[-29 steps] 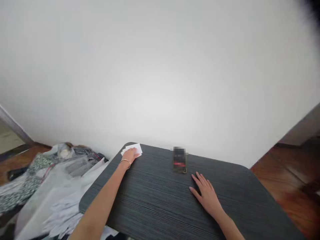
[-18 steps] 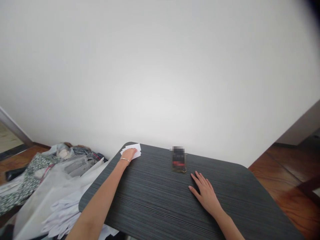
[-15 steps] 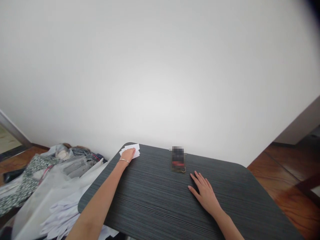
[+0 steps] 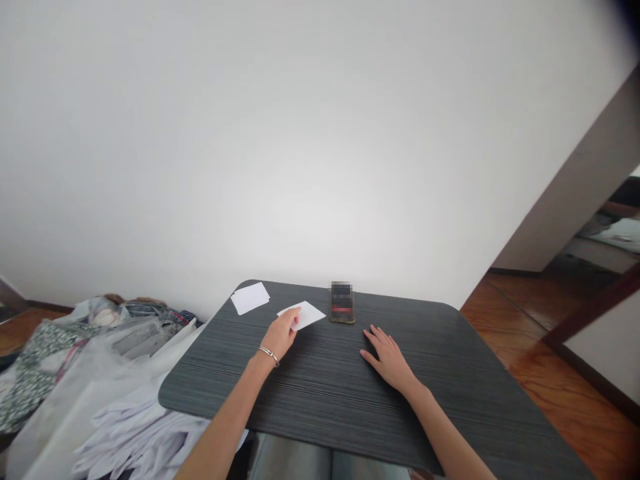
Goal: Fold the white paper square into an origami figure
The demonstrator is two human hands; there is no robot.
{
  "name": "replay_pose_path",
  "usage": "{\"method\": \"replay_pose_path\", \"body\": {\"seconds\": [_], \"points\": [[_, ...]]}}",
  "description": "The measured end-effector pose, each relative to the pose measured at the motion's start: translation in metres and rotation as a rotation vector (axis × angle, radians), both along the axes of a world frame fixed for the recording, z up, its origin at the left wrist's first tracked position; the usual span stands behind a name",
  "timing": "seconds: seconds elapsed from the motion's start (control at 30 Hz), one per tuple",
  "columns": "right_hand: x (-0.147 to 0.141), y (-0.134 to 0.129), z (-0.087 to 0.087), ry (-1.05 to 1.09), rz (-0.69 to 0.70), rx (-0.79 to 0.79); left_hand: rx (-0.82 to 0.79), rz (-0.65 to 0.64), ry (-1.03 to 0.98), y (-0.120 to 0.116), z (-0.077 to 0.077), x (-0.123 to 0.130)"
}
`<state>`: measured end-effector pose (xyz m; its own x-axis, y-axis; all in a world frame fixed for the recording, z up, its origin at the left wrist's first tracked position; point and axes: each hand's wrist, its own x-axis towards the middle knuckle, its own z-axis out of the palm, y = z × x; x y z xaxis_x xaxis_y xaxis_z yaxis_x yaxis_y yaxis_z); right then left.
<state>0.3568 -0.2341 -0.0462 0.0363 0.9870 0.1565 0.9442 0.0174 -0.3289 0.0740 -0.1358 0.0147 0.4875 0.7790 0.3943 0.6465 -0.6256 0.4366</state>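
Observation:
Pinched between the thumb and fingers of my left hand (image 4: 283, 332) is a white card (image 4: 309, 316), held over the left part of the dark table (image 4: 310, 380). A small stack of white cards (image 4: 251, 298) lies at the table's far left corner, apart from that hand. My right hand (image 4: 389, 357) rests flat on the tabletop with its fingers spread, holding nothing. Just beyond its fingertips, a phone (image 4: 342, 307) with a blurred-out screen leans upright near the wall.
A white wall (image 4: 320, 147) stands behind the table's far edge. Piled clothes and plastic bags (image 4: 125, 367) lie to the left of the table. Reddish wooden floor (image 4: 545, 353) shows on the right.
My left hand has moved right from the stack, bringing a white card with it; the remaining cards lie at the corner. The view has shifted slightly. My right hand stays flat on the table.

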Motion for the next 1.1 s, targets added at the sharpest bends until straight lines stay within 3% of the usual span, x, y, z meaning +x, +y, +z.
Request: {"method": "replay_pose_path", "body": {"seconds": [0.23, 0.37, 0.53, 0.8, 0.93, 1.1], "points": [[-0.033, -0.049, 0.001, 0.238, 0.054, 0.102, -0.123, -0.194, -0.008, -0.073, -0.021, 0.019], [-0.050, -0.073, 0.002, 0.498, 0.077, 0.187, -0.194, -0.261, -0.060, -0.101, -0.023, 0.025], [-0.061, -0.087, 0.011, 0.758, 0.132, 0.186, -0.220, -0.311, -0.118, -0.125, -0.022, 0.031], [-0.063, -0.091, 0.014, 0.740, 0.097, 0.229, -0.236, -0.328, -0.180, -0.131, -0.034, 0.031], [-0.060, -0.090, 0.009, 0.849, 0.104, 0.255, -0.252, -0.274, -0.406, -0.119, -0.038, 0.023], [-0.057, -0.091, 0.007, 1.003, 0.127, 0.240, -0.679, -0.326, -0.720, -0.110, -0.037, 0.014]]}}
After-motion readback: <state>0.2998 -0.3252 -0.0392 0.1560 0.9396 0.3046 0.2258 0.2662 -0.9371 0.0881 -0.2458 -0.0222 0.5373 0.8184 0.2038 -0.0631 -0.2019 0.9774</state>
